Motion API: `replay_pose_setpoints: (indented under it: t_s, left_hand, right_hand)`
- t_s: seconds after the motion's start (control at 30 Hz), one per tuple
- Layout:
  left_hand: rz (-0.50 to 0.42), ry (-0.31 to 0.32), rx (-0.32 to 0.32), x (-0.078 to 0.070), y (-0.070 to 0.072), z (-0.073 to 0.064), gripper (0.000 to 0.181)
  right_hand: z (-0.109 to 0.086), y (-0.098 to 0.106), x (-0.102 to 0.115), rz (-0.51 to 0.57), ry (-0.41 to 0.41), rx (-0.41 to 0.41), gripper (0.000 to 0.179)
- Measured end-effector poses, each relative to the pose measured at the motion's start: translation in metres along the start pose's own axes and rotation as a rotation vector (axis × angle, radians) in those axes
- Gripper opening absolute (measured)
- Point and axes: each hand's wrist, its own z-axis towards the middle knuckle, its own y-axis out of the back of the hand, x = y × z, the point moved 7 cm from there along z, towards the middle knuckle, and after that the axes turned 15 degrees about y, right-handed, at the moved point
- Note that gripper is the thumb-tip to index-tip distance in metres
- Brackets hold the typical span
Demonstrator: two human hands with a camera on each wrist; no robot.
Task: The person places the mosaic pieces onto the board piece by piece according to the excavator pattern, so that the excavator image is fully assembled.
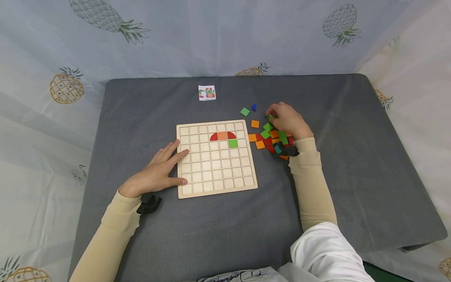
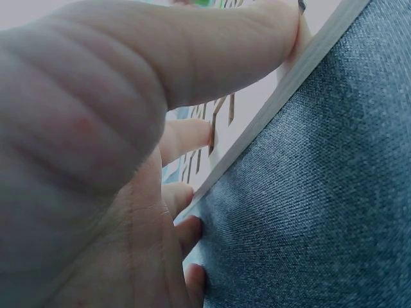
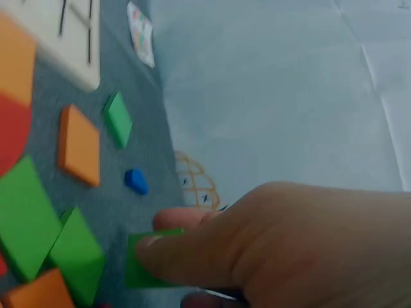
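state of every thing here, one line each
Board: flat, mostly unfilled, four pieces on it
Left hand: fingers spread, on board's left edge
Right hand: pinching a green tile
That tile: held
Pile: loose, partly overlapping
Blue piece: loose, apart from pile
Card: flat, printed side up

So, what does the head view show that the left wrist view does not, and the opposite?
Only the head view: the right hand pinching a green tile, and the small printed card.
Only the left wrist view: the palm side of the left hand.
Both: that hand touching the wooden board, which lies on dark cloth.
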Motion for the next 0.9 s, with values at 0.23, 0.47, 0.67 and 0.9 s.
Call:
replay_pose_setpoints:
  t_s: [0.23, 0.47, 0.67, 0.9]
  left_hand:
    - [-0.003, 0.0, -0.001, -0.001, 0.0, 0.0, 0.091]
    - [-0.004, -0.005, -0.005, -0.001, -0.001, 0.0, 0.091]
    - [0.0, -0.007, -0.008, 0.0, -0.002, 0.001, 0.091]
    - [0.004, -0.004, -0.008, 0.002, -0.002, 0.002, 0.09]
  right_hand:
    - [0.002, 0.005, 0.033, 0.1, 0.147, -0.064, 0.027]
    - [0.0, -0.006, 0.07, 0.113, 0.26, 0.042, 0.023]
    - [0.0, -0.023, 0.093, 0.125, 0.304, 0.144, 0.016]
    - [0.001, -0.039, 0.104, 0.116, 0.307, 0.238, 0.008]
